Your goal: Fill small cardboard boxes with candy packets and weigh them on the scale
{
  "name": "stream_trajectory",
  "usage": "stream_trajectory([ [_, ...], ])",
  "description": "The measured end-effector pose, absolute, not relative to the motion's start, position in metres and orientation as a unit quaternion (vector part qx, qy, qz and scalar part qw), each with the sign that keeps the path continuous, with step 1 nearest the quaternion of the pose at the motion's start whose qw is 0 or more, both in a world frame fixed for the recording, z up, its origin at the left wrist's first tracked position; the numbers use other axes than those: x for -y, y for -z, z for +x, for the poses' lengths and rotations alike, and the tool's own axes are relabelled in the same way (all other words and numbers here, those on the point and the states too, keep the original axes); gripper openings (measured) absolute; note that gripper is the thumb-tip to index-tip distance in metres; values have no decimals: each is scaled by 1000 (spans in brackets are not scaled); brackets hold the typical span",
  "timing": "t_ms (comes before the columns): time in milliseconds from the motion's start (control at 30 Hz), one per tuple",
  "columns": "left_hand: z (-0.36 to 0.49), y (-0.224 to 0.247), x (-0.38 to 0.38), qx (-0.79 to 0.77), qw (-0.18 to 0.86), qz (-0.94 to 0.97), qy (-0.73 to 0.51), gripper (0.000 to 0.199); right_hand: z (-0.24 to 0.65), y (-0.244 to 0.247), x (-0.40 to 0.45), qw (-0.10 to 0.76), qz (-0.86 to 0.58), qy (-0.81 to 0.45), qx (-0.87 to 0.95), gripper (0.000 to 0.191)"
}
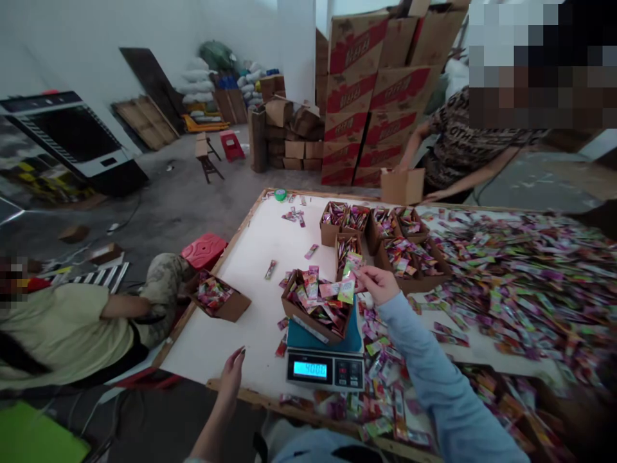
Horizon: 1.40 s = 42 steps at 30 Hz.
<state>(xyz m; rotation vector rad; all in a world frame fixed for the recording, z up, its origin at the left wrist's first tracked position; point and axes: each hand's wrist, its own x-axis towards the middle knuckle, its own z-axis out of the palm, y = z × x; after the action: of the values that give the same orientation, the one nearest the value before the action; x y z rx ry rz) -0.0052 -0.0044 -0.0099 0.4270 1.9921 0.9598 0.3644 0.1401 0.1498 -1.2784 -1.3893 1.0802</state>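
Note:
A digital scale [325,371] with a lit display stands near the table's front edge. On its blue platform sits a cardboard box [308,325] filled with small colourful packets. My right hand [378,283] pinches a few packets [348,283] over the box's right side, its fingers closed on them. Left of the scale, my left hand [232,370] hovers at the table's front edge with its fingers extended and nothing in it.
Several packet-filled boxes [417,283] stand behind the scale, with a large packet pile [520,276] at right. Another filled box [234,305] is at the left edge. One person [477,148] handles a carton [402,186] across the table; another [72,321] sits at left.

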Motion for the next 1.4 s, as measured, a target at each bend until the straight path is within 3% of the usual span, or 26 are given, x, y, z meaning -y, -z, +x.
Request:
stream_trajectory([
  [300,10,-15,-11,-782,448,192,-389,25,368,-151,-137,501,-527,-401,558,51],
  [667,7,1,-4,-805,436,188,-354,23,432,-158,-114,523,-613,-326,494,49],
  [733,8,6,-6,-806,437,188,-351,24,448,-152,-112,487,-637,-285,525,44],
  [900,13,16,-17,-786,450,196,-375,24,476,-150,-119,284,-712,-99,635,34],
  [1133,14,20,-22,-790,440,224,-363,28,419,-169,-139,192,-534,-213,795,36],
  [1267,15,18,-20,-787,439,218,-375,25,362,-181,-157,87,-471,-203,854,24],
  [1400,13,9,-19,-784,444,195,-387,24,349,-178,-167,66,-479,-166,860,22],
])
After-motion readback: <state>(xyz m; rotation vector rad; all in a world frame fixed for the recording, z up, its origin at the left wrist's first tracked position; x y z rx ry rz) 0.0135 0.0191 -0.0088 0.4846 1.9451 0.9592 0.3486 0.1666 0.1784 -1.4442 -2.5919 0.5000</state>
